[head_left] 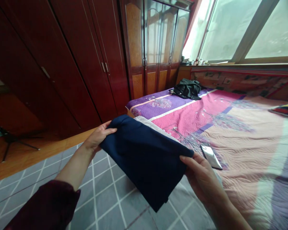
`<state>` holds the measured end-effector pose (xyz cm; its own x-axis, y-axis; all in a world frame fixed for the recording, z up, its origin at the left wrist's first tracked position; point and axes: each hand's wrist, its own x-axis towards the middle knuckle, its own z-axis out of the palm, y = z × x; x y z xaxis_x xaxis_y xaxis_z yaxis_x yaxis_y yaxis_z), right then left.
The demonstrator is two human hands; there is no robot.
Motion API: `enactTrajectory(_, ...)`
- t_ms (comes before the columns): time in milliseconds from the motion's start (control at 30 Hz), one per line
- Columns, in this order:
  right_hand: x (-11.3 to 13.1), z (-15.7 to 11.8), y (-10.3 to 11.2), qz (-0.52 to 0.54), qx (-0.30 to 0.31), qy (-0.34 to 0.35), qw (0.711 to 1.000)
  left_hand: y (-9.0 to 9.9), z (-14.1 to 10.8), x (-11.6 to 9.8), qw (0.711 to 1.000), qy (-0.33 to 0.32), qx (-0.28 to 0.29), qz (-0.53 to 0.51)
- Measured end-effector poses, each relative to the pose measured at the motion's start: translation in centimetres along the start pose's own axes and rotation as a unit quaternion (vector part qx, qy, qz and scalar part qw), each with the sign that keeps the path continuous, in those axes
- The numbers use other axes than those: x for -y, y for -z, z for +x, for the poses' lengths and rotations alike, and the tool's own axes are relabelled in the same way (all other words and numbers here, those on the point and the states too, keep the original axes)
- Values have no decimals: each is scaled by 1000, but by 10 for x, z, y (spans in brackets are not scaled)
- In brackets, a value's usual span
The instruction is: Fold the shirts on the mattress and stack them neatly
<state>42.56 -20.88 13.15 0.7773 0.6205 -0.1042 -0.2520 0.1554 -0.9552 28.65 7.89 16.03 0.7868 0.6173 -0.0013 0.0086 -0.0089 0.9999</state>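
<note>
A dark blue cloth [146,150] hung in mid-air at the centre of the frame, held out between the person's two hands, its upper edge slanting down toward the right. The left hand [98,137], left of centre, had its fingers clamped on the cloth's upper left end, thumb on top; the right hand [200,169], right of centre, pinched the upper right end in much the same way. The lower edge hung free above a grey checked covering [86,195] at the bottom of the frame. The step in hand looked to be spreading the cloth and drawing its upper edge straight. The next move probably called for firm, even pinches, and for keeping the loose part clear of the phone [210,156] on the patterned bed [249,169] at right.
</note>
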Motion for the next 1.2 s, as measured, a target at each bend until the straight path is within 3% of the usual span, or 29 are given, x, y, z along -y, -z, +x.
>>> enactTrajectory(100,-15,26,16,6,-44,7,999,-20,54,8,995,1,52,80)
enactTrajectory(200,-49,52,34,-1,-76,-32,997,-36,94,48,982,45,33,179)
enactTrajectory(333,-83,68,51,-41,-88,-41,994,-43,115,109,963,89,-15,255)
enactTrajectory(433,-86,66,53,-56,-84,-40,994,-39,117,129,953,97,-35,286)
enactTrajectory(600,-77,59,48,-104,-72,-76,989,-27,123,116,948,88,-30,306)
enactTrajectory(733,-78,56,40,-54,-44,-88,994,-20,133,99,939,61,-28,338)
enactTrajectory(833,-83,55,40,-48,-23,-114,992,-18,131,98,917,43,-44,393)
enactTrajectory(933,-87,52,52,-157,-39,-81,983,-24,115,101,886,-1,-73,458)
enactTrajectory(1000,-84,51,62,-318,-90,-1,944,-37,100,100,868,-53,-76,489)
enactTrajectory(1067,-80,52,66,-469,-136,107,866,-58,88,96,853,-113,-46,507)
enactTrajectory(1133,-75,56,60,-548,-135,212,798,-84,79,92,841,-169,8,514)
enactTrajectory(1200,-75,63,44,-583,-98,294,751,-109,77,91,822,-213,73,523)
